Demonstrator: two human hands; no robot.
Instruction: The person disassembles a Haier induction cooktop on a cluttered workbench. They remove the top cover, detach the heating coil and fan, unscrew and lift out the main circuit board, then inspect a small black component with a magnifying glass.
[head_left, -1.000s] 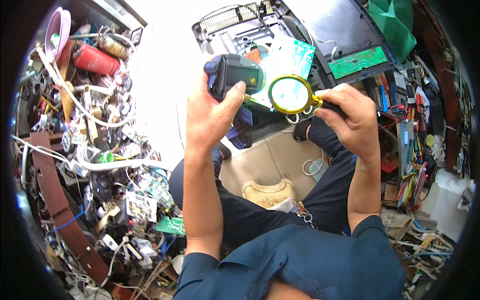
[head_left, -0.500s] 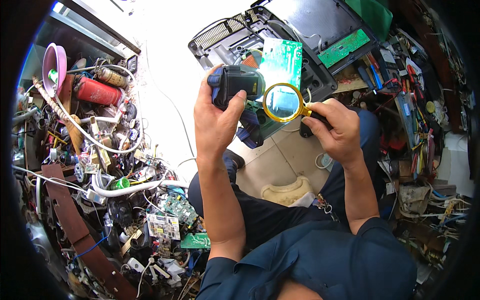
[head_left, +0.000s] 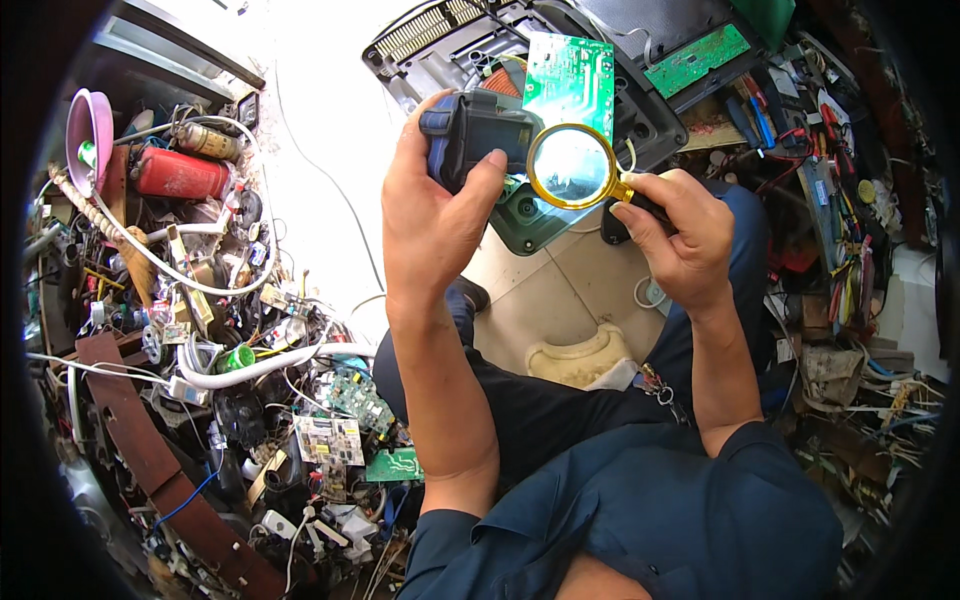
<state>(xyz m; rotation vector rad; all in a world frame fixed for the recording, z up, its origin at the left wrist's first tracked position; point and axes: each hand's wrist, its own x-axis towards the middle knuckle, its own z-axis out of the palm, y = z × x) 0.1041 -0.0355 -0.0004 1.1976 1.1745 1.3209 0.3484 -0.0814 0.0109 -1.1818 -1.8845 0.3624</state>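
My left hand [head_left: 440, 205] is closed around a boxy black lamp [head_left: 492, 137] with a blue strap, which looks like a headlamp. My thumb presses on its near side, and its front end points right. In my right hand [head_left: 680, 225], the fingers pinch the black handle of a magnifying glass [head_left: 572, 167] with a gold rim. The lens stands just right of the lamp's front, bright and bluish. Right behind both, a green circuit board [head_left: 570, 85] leans over an opened black appliance housing [head_left: 640, 125]. A copper coil [head_left: 502, 82] shows inside it, partly hidden by the lamp.
Cluttered circuit boards [head_left: 328, 440], cables and scrap parts fill the left side, with a red cylinder [head_left: 180, 173] and a pink bowl [head_left: 92, 140]. Hand tools [head_left: 755, 125] and wires crowd the right. A cream stool [head_left: 580, 358] stands on the tiled floor between my legs.
Both hands have shifted slightly up in the view, the lamp and magnifying glass with them. The lamp has turned a little, and its hanging blue strap no longer shows below. The lens now overlaps the board's lower edge.
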